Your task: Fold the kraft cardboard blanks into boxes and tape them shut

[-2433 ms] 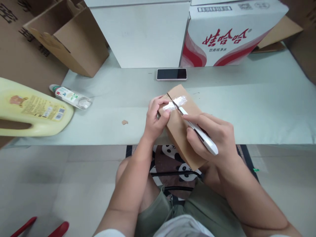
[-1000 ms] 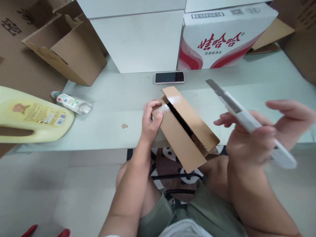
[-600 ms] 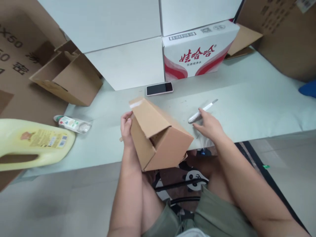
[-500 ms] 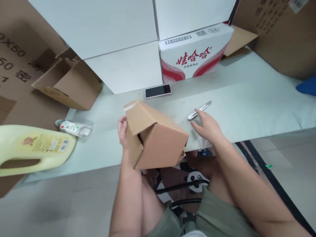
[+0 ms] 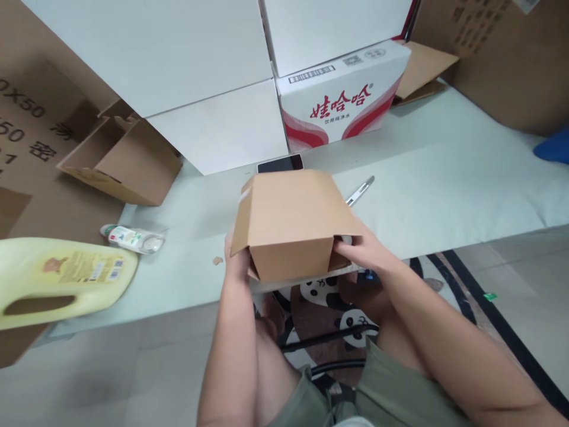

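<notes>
A brown cardboard box (image 5: 291,204) rests at the front of the table between my two hands, with flaps sticking out at its left and right ends. My left hand (image 5: 237,256) holds its left end, and the fingers are mostly hidden by a flap. At the other end my right hand (image 5: 362,244) grips the box, its fingertips out of sight under the right flap. Just beyond the right hand lies a utility knife (image 5: 361,191), partly covered by the box. Behind the box a phone (image 5: 281,163) lies flat, its near edge hidden.
White cartons (image 5: 217,130) and a red-and-white water carton (image 5: 342,107) line the back. On the left stand an opened cardboard box (image 5: 137,157), a small clear bottle (image 5: 133,239) and a yellow jug (image 5: 95,276). A cardboard scrap (image 5: 217,260) lies on the pale tablecloth (image 5: 448,190).
The box has been turned so that a broad flat face points up. My right hand has moved from beside the utility knife to the box's right end and taken hold.
</notes>
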Tool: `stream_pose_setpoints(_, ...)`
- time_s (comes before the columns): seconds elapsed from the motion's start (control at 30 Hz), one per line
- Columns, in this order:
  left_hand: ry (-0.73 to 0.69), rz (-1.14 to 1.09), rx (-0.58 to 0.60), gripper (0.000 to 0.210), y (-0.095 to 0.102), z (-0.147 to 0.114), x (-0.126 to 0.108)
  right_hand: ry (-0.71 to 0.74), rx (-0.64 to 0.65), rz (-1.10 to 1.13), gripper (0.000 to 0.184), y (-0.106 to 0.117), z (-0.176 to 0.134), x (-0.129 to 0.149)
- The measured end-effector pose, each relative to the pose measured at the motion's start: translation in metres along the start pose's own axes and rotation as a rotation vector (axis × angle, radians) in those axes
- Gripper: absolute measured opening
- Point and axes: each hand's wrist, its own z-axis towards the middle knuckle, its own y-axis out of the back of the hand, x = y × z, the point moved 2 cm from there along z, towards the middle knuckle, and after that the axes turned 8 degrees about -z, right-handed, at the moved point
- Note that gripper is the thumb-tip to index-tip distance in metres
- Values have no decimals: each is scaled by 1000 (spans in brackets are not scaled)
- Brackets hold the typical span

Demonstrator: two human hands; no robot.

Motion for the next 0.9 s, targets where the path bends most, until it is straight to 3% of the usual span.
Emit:
stream_pose_setpoints(0.07,4,-89,41,27,1,-2,-3,6,-54,29,47,1,0,0)
stream_pose_setpoints(0.17,84,-156,247,47,-1,-8,-6,-30,-130,50,44,2,2,-1)
stream_pose_setpoints(0.23,118,-86,398,58,-4,-11,-6,-69,-159,29,43,4,4,-2)
stream_pose_setpoints(0.3,70,38,446,60,-8,-11,-6,-87,-120,18,40,5,5,-3)
stream_pose_setpoints(0.43,-89,177,395,60,-9,-4,-5,-67,-20,14,34,4,6,-2)
stream_pose_setpoints(0.63,-190,374,215,58,1,0,-1,-186,-263,-106,49,5,11,0)
stream_pose_setpoints(0.77,-205,131,116,48,8,1,2,-186,-341,61,37,6,12,-4)
stream_pose_setpoints(0.83,-208,-27,67,46,11,5,0,-226,-427,134,33,8,12,-8)
stream_pose_setpoints(0.9,-210,-47,52,32,12,9,-4,-248,-528,188,28,10,12,-12)
